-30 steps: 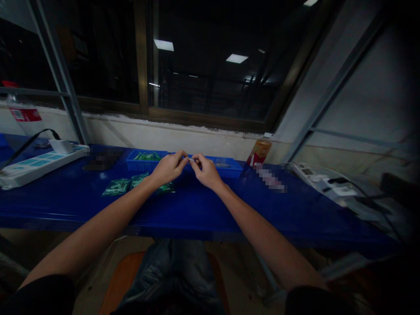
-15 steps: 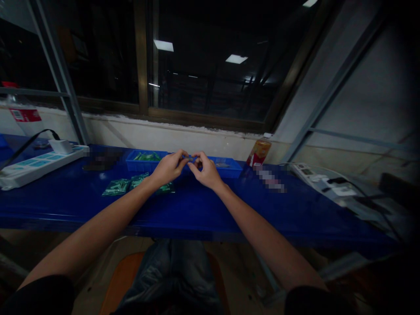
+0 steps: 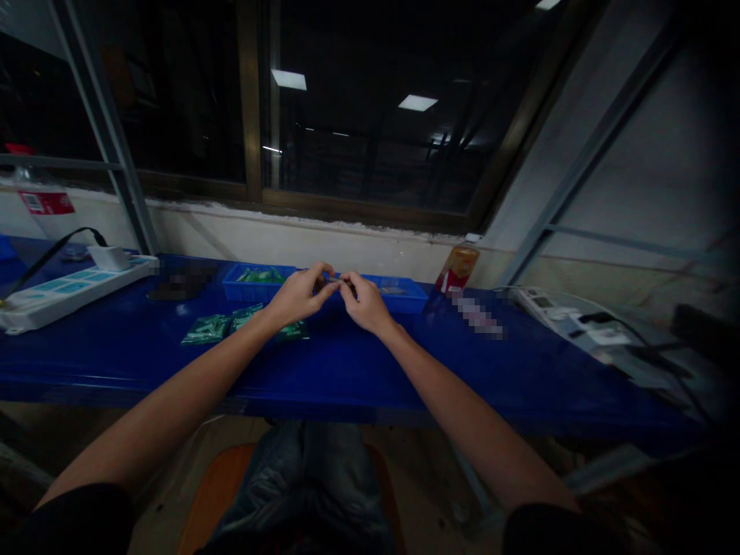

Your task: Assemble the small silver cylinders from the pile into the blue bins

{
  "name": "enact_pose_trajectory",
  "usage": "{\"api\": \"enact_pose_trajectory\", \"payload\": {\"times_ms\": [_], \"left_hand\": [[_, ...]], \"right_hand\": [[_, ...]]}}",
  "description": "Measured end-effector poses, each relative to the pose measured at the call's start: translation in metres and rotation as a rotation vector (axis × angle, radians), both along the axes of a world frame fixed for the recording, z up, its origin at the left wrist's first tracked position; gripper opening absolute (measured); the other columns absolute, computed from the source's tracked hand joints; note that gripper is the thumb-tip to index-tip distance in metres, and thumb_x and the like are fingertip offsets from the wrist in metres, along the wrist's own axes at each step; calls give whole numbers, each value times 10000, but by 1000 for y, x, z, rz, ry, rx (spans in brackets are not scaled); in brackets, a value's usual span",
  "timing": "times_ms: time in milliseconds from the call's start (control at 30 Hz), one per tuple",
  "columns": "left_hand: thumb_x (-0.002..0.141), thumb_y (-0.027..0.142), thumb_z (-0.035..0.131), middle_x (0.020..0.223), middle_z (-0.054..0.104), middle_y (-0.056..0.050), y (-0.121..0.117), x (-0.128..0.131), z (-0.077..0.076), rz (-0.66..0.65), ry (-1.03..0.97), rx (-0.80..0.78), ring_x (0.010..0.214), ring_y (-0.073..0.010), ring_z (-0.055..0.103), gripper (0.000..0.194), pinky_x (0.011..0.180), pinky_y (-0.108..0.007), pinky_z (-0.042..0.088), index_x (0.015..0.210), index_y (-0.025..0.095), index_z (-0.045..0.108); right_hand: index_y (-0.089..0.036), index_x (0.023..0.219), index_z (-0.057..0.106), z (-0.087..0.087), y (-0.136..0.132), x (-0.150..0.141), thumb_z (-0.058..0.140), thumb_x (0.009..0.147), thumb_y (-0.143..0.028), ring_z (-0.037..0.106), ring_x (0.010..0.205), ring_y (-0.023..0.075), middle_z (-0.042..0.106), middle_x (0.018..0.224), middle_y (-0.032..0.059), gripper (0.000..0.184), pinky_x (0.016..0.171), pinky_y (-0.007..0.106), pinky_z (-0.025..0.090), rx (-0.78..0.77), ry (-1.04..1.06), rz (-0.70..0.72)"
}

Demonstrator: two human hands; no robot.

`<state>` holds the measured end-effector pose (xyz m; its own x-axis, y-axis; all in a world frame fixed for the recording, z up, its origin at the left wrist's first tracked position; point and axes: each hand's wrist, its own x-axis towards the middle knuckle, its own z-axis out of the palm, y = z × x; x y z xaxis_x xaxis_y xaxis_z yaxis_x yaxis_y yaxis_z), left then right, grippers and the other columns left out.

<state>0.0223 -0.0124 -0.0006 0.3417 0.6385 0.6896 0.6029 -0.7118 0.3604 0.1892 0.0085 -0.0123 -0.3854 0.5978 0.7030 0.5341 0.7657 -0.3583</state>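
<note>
My left hand [image 3: 301,297] and my right hand [image 3: 366,304] meet fingertip to fingertip above the blue table [image 3: 358,370]. Both are closed in a pinch around something small between them, too dark and tiny to name. Behind my left hand stands a blue bin [image 3: 246,291] with green pieces in it. A second blue bin [image 3: 409,299], partly hidden by my right hand, holds small pale items. Below my left wrist lie several green packets [image 3: 206,330], some covered by the forearm.
A white power strip [image 3: 75,293] with a plugged-in adapter lies at the left, near a red-capped bottle [image 3: 43,202]. An orange-brown bottle [image 3: 459,268] stands at the back right. More white electrical gear [image 3: 578,320] sits farther right. A window wall rises behind the table.
The fingers have shifted slightly: my left thumb is straighter and reaches further right, and the right fingertips are drawn closer together. The forearms and the table items stay in place.
</note>
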Motion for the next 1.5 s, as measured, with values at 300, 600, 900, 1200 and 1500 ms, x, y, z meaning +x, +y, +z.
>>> {"api": "enact_pose_trajectory", "payload": {"times_ms": [300, 600, 900, 1200, 1500], "left_hand": [[853, 323, 440, 668, 600, -25, 0, 0, 0, 80, 11, 18, 604, -133, 545, 205, 572, -237, 382, 919, 155, 538], [885, 367, 366, 568, 540, -13, -4, 0, 6, 151, 88, -2, 514, -124, 481, 320, 516, -241, 311, 694, 163, 523], [860, 274, 426, 723, 609, -23, 1, 0, 0, -7, -18, 15, 638, -132, 559, 203, 590, -235, 394, 1017, 164, 493], [897, 327, 353, 700, 613, -38, 0, 0, 1, 134, 56, 0, 608, -148, 554, 239, 577, -246, 367, 882, 168, 530], [909, 340, 319, 726, 627, -40, -1, -1, 2, 96, 18, -18, 655, -152, 584, 283, 616, -251, 401, 953, 165, 538]], "right_hand": [[-190, 912, 516, 2, -3, 0, 396, 874, -352, 513, 587, 123, 545, 648, -10, 206, 596, 239, 371, -11, 36, 7], [-203, 920, 511, 2, -3, 0, 461, 831, -278, 514, 595, 134, 548, 655, 0, 127, 585, 241, 380, 35, -28, 9], [-198, 805, 511, 2, -3, -1, 336, 900, -316, 541, 663, 144, 576, 715, 25, 232, 628, 245, 370, 38, -59, -16], [-190, 1004, 506, 0, -3, -1, 500, 819, -348, 497, 553, 121, 520, 614, -29, 244, 584, 235, 379, 26, 10, 18], [-196, 820, 530, 1, -3, -1, 359, 891, -296, 566, 669, 151, 611, 735, 34, 210, 627, 251, 374, 57, -41, -41]]}}
